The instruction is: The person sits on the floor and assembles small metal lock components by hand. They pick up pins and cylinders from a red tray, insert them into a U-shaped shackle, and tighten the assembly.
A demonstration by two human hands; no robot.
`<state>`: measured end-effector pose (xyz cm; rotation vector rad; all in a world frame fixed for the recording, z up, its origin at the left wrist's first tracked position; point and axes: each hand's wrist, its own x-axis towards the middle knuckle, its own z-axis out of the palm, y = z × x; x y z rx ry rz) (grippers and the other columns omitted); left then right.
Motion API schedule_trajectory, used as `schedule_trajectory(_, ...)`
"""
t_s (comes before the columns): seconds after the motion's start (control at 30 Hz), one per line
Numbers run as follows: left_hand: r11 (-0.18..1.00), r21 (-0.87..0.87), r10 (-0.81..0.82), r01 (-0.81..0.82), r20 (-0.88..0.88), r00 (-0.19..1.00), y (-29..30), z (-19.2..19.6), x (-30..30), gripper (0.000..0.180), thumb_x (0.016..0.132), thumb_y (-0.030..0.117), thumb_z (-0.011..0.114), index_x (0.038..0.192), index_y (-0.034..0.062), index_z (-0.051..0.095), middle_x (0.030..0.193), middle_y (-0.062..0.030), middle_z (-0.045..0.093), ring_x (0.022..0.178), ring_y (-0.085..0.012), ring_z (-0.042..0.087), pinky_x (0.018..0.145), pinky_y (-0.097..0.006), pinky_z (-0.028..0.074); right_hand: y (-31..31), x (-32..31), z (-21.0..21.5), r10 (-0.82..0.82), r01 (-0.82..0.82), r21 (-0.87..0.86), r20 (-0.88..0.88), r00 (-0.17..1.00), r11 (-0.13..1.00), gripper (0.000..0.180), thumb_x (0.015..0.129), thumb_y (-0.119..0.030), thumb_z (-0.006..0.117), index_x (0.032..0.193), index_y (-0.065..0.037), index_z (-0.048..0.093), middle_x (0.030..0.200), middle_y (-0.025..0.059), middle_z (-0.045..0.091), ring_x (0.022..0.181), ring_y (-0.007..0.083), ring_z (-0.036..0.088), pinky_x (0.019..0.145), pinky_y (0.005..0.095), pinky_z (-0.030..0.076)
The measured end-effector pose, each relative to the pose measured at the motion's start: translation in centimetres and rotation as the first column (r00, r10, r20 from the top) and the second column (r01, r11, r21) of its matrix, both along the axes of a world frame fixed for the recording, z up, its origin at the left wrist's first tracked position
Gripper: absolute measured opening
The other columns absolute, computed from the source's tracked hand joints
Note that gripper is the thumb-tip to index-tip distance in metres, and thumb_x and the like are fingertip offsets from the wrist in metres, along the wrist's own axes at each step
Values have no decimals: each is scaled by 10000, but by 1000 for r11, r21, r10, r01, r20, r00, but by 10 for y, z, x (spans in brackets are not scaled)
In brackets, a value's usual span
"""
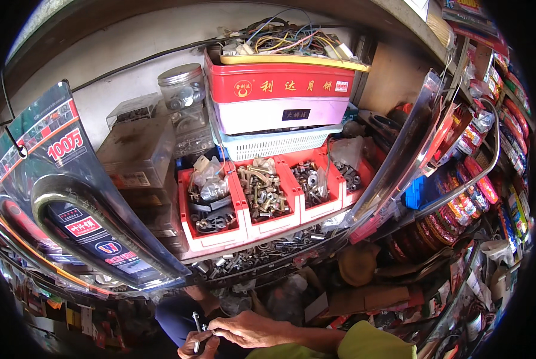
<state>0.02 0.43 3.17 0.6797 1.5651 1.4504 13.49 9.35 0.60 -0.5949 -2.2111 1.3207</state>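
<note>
Low in the view, my left hand is closed round a slim silver metal bolt, which stands nearly upright with its upper end above the fingers. From the right comes my right hand, its fingertips pinched together close beside the bolt and meeting the left fingers. What they pinch is too small and covered to name. Beyond the hands, red bins stand in a row on a shelf. They hold bolts, nuts, washers and bagged small parts.
Loose fasteners lie along the shelf under the bins. Behind rise a stacked red box with wires on top and a light blue basket. Clear blister packs hang at the left, more hang at the right. Clear jars stand at the back.
</note>
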Motion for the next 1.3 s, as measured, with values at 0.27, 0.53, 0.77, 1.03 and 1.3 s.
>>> schedule_trajectory(0.27,998,56,-24,30,-107,994,2,8,10,112,766,-100,693,862,-44,682,852,-44,625,777,-114,574,741,-236,459,2,6,1,-90,86,85,46,995,993,178,941,-202,559,902,-40,496,635,173,546,600,396,582,503,450,415)
schedule_trajectory(0.53,998,67,20,-11,-135,991,4,10,15,99,769,-57,698,860,-25,674,806,-30,631,751,-87,560,698,-249,460,7,-1,7,-260,225,262,107,960,938,364,869,-332,664,687,-58,507,459,147,480,443,355,551,414,443,399)
schedule_trajectory(0.77,996,88,15,7,-253,967,-1,-20,0,203,693,-86,735,881,-13,713,773,-27,599,703,-98,518,621,-232,372,10,-3,4,-215,214,15,79,973,977,349,876,-337,672,728,-40,565,531,149,538,467,333,567,444,412,426)
schedule_trajectory(1.03,984,139,70,-109,259,963,-10,-23,1,147,782,-2,751,927,5,730,824,-48,640,658,-101,569,553,-217,445,6,-8,15,-111,52,-247,-232,966,968,314,929,-132,617,1179,58,602,1104,119,578,899,153,589,760,269,480)
schedule_trajectory(1.3,975,185,64,-124,299,952,-6,-27,1,134,797,-3,744,928,0,721,832,-52,642,659,-98,574,551,-224,454,13,-10,2,-51,-24,-260,-275,960,965,189,889,-19,634,1068,36,645,1197,167,582,1086,241,598,911,329,476)
